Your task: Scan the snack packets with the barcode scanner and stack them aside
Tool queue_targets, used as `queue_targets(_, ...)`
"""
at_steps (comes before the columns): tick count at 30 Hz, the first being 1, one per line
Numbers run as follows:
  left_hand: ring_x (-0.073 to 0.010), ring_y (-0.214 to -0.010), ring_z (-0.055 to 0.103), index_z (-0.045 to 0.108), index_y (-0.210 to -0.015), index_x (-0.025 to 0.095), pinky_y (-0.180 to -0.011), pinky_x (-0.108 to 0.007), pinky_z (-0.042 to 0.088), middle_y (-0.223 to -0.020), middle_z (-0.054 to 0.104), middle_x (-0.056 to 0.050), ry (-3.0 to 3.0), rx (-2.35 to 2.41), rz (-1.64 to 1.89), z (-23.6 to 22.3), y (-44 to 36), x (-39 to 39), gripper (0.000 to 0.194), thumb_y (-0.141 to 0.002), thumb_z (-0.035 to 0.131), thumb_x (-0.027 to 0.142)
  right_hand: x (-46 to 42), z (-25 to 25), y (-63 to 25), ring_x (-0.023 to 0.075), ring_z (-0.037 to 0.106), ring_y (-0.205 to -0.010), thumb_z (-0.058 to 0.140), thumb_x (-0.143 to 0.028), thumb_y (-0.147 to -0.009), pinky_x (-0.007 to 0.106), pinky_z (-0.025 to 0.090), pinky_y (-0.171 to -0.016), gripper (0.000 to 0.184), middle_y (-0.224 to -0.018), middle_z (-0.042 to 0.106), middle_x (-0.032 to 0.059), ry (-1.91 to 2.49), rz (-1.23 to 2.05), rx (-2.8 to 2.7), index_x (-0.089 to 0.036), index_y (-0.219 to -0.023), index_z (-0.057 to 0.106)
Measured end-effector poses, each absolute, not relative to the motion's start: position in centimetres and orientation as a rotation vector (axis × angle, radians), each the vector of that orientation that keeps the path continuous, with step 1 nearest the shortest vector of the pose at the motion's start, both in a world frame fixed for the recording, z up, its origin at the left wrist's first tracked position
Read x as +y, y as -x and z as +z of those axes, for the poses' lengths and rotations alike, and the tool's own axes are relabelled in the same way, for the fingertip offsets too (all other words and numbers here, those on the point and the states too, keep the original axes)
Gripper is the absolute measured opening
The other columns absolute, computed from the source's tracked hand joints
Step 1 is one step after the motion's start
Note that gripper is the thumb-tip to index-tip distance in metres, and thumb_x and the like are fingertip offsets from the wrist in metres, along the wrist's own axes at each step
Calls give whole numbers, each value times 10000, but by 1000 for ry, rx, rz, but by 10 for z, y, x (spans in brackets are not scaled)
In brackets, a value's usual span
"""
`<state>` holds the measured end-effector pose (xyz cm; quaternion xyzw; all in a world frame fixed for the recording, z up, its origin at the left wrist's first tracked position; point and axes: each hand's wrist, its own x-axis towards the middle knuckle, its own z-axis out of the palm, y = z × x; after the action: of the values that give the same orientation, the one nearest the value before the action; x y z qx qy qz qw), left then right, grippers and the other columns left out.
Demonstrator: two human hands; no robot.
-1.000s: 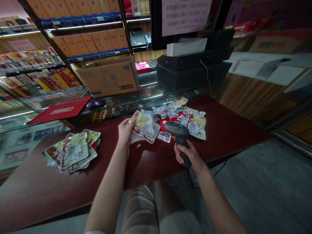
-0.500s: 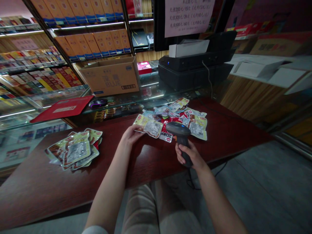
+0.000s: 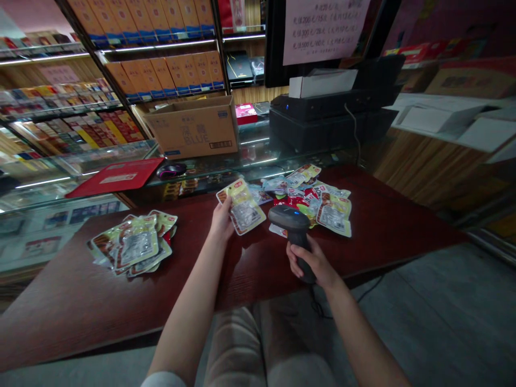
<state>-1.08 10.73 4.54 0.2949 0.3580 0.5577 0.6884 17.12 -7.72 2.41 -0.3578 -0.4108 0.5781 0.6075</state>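
The left grip (image 3: 223, 219) pinched the edge of a yellow and silver packet (image 3: 247, 213), tilted over the worktop (image 3: 387, 215), while the right grip (image 3: 309, 259) was wrapped around the handle of a dark scanner (image 3: 297, 236), its head near that packet. A stack of similar packets (image 3: 135, 244) lay left of the left grip, and a mixed heap (image 3: 301, 200) spread beyond the right one.

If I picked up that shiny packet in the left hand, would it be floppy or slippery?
The packet is probably bendy but not limp: the left hand holds it by one side and it hardly droops. It may be slippery, since its surface looks glossy. It likely won't roll, being flat.
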Motion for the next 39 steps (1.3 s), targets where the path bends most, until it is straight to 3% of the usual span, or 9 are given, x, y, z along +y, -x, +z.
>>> queue_targets(6, -271, -1033, 716, 630, -997, 140, -979, -451, 560, -962, 759, -117, -629, 723, 1248, 52, 11, 107, 260, -837, 729, 319, -78, 21, -158, 56, 432, -326, 710, -371, -838, 204, 360, -356, 379, -608, 542, -90, 865, 1364, -930, -196, -1133, 547)
queue_targets(13, -303, -991, 728, 643, -936, 141, -990, -490, 550, -922, 764, -105, -752, 699, 1233, 52, 15, 106, 385, -597, 824, 118, -78, 20, -159, 54, 423, -322, 707, -373, -837, 203, 345, -351, 356, -613, 545, -85, 825, 1390, -865, -200, -1111, 559)
queue_targets(31, -298, -1011, 720, 634, -967, 157, -951, -462, 554, -930, 756, -96, -863, 683, 1225, 55, 11, 101, 466, -581, 876, 253, -76, 21, -158, 48, 410, -317, 706, -371, -836, 198, 350, -341, 327, -605, 532, -93, 815, 1432, -867, -202, -1072, 555)
queue_targets(39, -292, -997, 722, 629, -983, 161, -968, -472, 552, -944, 760, -92, -832, 635, 1215, 56, 11, 99, 449, -599, 859, 197, -77, 20, -158, 52, 409, -323, 705, -357, -837, 201, 344, -342, 348, -618, 542, -88, 810, 1424, -854, -210, -1112, 552)
